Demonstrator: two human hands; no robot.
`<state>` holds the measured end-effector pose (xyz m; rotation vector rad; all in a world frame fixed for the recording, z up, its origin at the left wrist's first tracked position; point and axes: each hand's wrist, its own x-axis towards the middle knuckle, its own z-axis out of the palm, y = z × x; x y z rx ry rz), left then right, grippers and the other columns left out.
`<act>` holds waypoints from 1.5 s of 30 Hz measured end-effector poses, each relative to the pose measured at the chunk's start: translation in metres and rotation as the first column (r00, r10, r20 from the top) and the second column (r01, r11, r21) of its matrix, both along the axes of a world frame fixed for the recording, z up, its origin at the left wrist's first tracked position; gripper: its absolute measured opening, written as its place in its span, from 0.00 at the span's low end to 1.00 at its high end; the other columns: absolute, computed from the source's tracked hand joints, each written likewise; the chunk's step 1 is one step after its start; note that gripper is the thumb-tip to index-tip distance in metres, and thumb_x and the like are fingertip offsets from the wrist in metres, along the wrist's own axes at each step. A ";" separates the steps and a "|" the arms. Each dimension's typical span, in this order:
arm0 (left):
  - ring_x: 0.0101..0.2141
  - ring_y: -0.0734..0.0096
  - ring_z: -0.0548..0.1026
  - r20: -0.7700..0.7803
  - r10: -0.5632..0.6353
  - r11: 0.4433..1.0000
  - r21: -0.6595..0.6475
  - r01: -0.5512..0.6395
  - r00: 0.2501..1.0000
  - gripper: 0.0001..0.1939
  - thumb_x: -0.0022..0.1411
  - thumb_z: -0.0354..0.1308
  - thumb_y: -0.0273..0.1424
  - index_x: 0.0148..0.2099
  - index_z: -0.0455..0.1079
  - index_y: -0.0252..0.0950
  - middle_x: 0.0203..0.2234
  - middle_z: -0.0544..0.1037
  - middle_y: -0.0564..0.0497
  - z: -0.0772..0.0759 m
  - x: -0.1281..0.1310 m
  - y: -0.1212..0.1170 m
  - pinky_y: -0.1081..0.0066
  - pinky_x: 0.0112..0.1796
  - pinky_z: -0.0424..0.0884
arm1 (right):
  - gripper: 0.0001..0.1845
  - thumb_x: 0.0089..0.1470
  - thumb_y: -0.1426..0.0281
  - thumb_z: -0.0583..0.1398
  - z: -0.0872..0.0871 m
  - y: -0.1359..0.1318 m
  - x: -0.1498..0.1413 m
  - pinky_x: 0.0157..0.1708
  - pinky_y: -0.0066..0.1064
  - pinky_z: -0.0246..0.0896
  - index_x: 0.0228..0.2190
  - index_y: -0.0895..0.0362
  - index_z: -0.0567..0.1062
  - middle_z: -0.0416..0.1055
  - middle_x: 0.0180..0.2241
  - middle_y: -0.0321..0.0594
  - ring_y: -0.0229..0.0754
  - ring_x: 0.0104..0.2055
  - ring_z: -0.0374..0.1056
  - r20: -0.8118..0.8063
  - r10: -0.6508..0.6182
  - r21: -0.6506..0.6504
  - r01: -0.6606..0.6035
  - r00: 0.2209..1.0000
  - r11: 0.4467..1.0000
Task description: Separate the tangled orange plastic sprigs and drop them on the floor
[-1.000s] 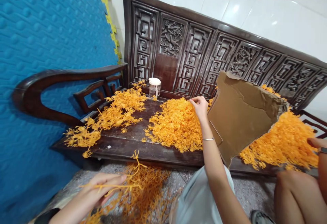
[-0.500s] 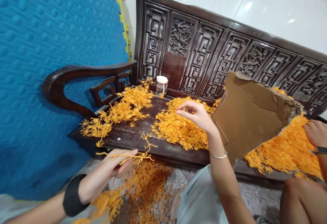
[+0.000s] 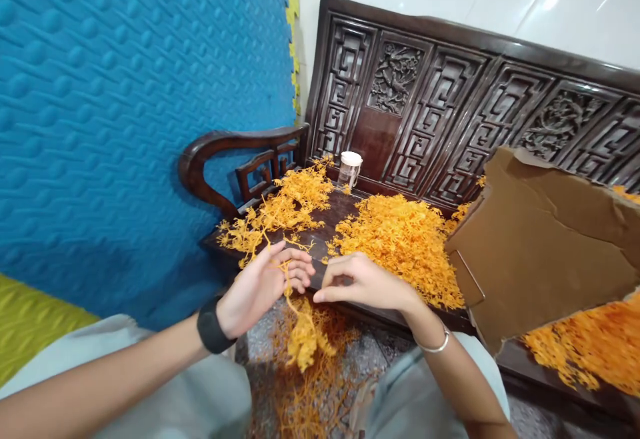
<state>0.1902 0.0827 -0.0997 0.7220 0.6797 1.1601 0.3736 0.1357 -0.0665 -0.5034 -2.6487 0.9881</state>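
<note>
My left hand [image 3: 263, 285], with a black band on its wrist, has its fingers curled round the stem of an orange plastic sprig [image 3: 301, 339] that hangs down from it. My right hand [image 3: 361, 283], a silver bangle on the wrist, sits just to the right with thumb and fingers pinched together, fingertips almost touching the left hand; what they pinch is too small to make out. Both hands hover in front of the dark wooden bench [image 3: 345, 209]. Behind them lies a heap of orange plastic pieces [image 3: 400, 239], and longer sprigs [image 3: 285, 209] are spread at the bench's left end.
A torn cardboard sheet [image 3: 540, 245] leans on the bench at right, with more orange pieces [image 3: 585, 349] beyond it. A small clear jar with a white lid [image 3: 349, 169] stands by the carved backrest. More sprigs [image 3: 310, 392] lie on the floor between my knees. A blue foam wall [image 3: 125, 112] is at left.
My right hand has come back from the heap on the bench to meet the left hand. The left hand rose and its sprig now hangs downward. The view swung left.
</note>
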 end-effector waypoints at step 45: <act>0.42 0.57 0.70 -0.599 0.187 0.857 0.487 0.169 0.778 0.25 0.55 0.48 0.47 0.45 0.65 0.32 0.41 0.73 0.40 0.035 -0.004 -0.030 0.60 0.40 0.67 | 0.22 0.42 0.74 0.63 0.005 -0.021 -0.016 0.42 0.37 0.65 0.40 0.52 0.64 0.65 0.32 0.36 0.41 0.41 0.67 -0.813 -0.352 -0.281 0.216 0.464 0.935</act>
